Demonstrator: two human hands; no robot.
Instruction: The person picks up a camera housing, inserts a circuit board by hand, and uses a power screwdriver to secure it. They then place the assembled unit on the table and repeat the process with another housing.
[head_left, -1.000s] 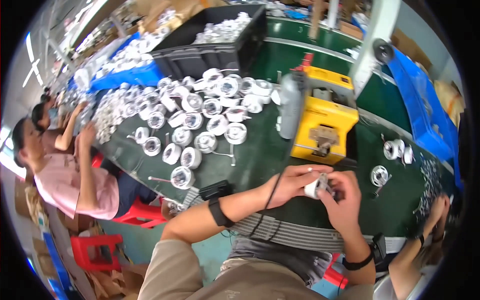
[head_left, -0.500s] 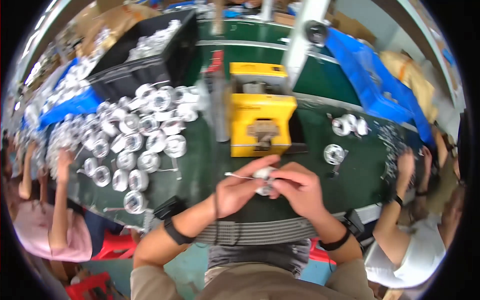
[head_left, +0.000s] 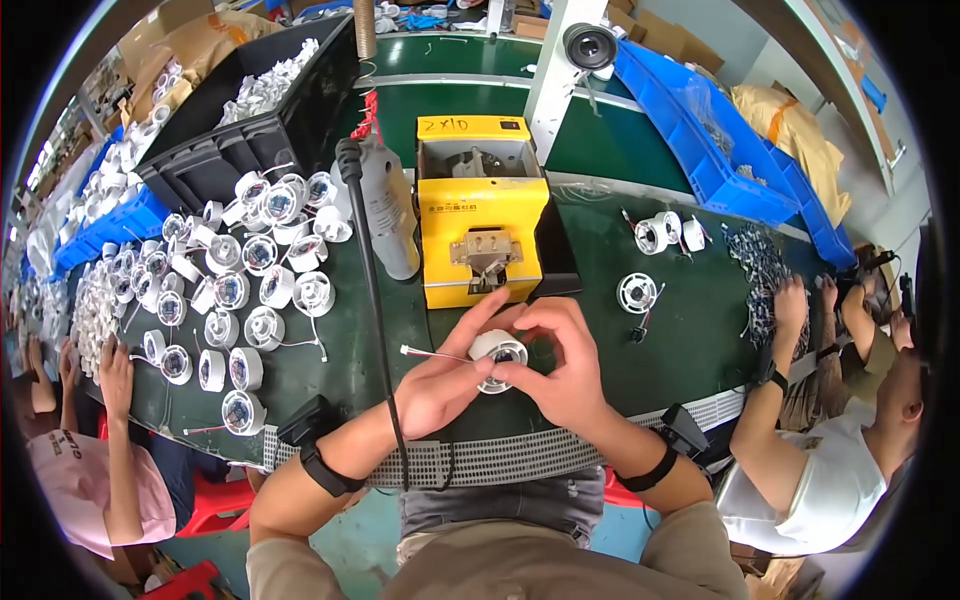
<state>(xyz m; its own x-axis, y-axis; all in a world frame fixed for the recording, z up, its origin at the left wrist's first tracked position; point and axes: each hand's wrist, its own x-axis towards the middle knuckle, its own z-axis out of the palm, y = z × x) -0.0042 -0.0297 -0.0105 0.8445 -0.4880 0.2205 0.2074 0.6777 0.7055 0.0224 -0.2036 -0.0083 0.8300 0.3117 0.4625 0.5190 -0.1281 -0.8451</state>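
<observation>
Between my two hands, just in front of the yellow machine (head_left: 482,225), is a white round plastic housing (head_left: 488,347) with its open ring face turned up. A thin white lead with a small connector (head_left: 407,350) sticks out from it to the left. My left hand (head_left: 445,388) holds the housing from its left side, index finger stretched toward the machine. On the other side, my right hand (head_left: 562,362) grips the rim with its thumb on the face and its fingers curled behind. Whatever lies inside the housing is partly hidden by the thumbs.
Many similar housings (head_left: 232,290) spread over the green table on the left, below a black crate (head_left: 220,160). A grey bottle (head_left: 388,215) and a black cable (head_left: 372,290) stand beside the machine. Several parts (head_left: 637,293) lie right; blue bins (head_left: 720,170) are beyond. Co-workers sit at both sides.
The housing has been turned so its ring face now shows toward me. My right hand's fingers have spread around its rim. The whole view has shifted a little.
</observation>
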